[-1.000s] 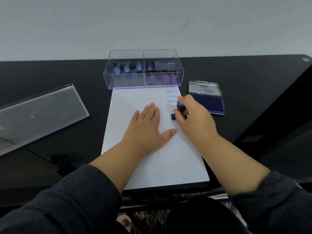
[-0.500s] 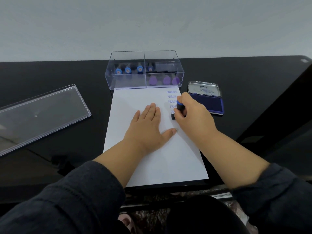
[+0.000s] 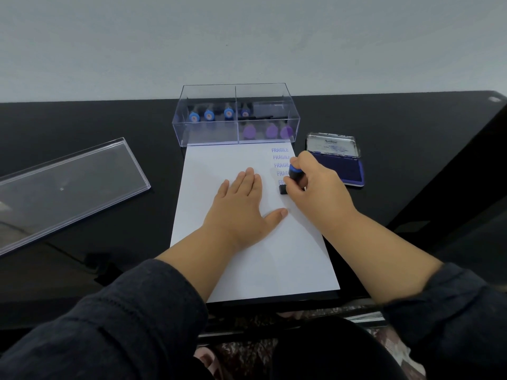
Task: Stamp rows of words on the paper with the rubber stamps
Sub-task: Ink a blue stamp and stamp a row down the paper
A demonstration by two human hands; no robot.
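- One view only, from a camera on the person's head.
- It looks forward and down over the black table (image 3: 384,127) towards a pale wall (image 3: 247,37).
- It sits close above the forearms; the paper (image 3: 247,259) lies central.

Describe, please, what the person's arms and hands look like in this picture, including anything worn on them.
Both arms wear dark, charcoal-coloured long sleeves of a soft knit-like fabric, pushed up so the forearms are bare. The left sleeve shows a faint seam line across it; the right sleeve bunches near the elbow. The left hand and right hand are bare: no gloves, rings, watch or bracelets show.
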